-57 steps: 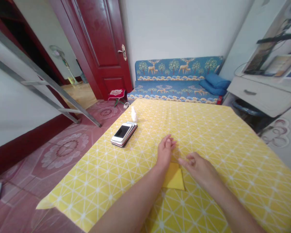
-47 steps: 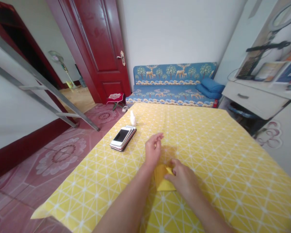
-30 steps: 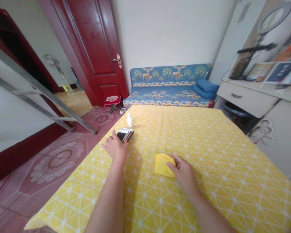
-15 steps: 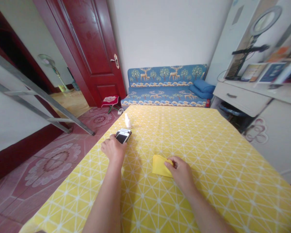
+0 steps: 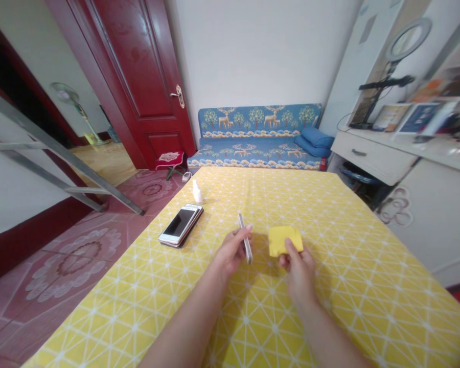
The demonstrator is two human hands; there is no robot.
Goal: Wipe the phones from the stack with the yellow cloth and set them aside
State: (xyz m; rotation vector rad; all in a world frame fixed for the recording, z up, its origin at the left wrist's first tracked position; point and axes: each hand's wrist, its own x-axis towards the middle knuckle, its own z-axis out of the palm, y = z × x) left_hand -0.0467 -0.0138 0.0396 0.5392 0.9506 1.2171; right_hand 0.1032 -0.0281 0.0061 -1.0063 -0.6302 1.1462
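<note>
My left hand (image 5: 232, 249) grips a smartphone (image 5: 246, 239) above the middle of the table, held on edge so that its narrow side faces me. To its right, my right hand (image 5: 301, 266) pinches a folded yellow cloth (image 5: 281, 240), thumb on the front and fingers behind. The cloth and the held phone are apart. On the left part of the table lies a stack of smartphones (image 5: 180, 225), the top one white-framed with a dark screen. Just behind the stack stands a small white bottle (image 5: 197, 192).
A yellow cloth with white lines covers the table (image 5: 253, 317). Beyond it stands a blue patterned sofa (image 5: 249, 145). A metal ladder (image 5: 84, 168) leans at the left, near a red stool (image 5: 170, 159). White drawers (image 5: 371, 153) stand at the right.
My left hand has lifted a phone off the stack and carried it right to the table's middle. My right hand has raised the yellow cloth and moved it slightly right.
</note>
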